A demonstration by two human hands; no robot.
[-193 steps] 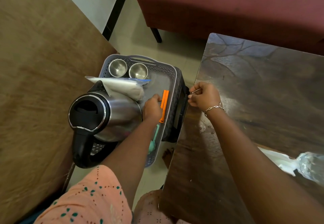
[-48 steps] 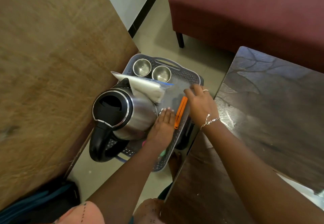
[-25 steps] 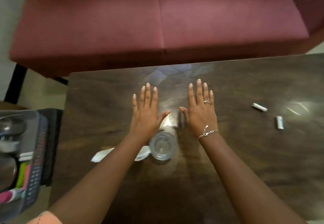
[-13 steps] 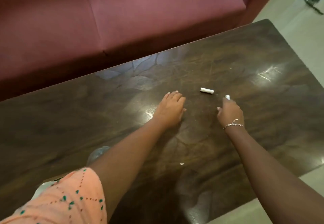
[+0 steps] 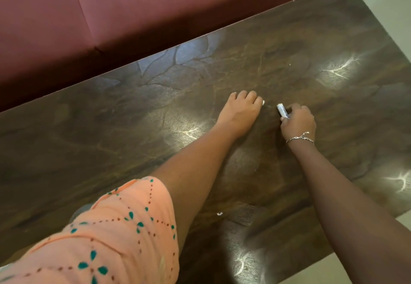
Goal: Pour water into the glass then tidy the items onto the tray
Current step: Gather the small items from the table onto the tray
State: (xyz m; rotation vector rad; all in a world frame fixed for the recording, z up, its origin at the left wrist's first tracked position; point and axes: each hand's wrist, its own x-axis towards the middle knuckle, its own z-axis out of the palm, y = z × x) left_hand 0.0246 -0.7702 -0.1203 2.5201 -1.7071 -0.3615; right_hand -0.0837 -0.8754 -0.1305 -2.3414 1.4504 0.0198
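Two small white cylinders lie near the middle of the dark wooden table. My right hand pinches one white cylinder, which sticks out past my fingers. My left hand is curled over the other white cylinder; only its white tip shows at my fingertips. The two hands sit close together, a short gap apart. A blurred grey shape, probably the glass, peeks out from behind my orange sleeve. The tray, kettle and cups are out of view.
A dark red sofa runs along the table's far edge. A tiny white scrap lies on the table nearer to me. Pale floor shows past the table's right end.
My view has swung from the tray to the table's right part. Both hands have reached the two white cylinders; the right has lifted one end up, and the left has closed over the other.
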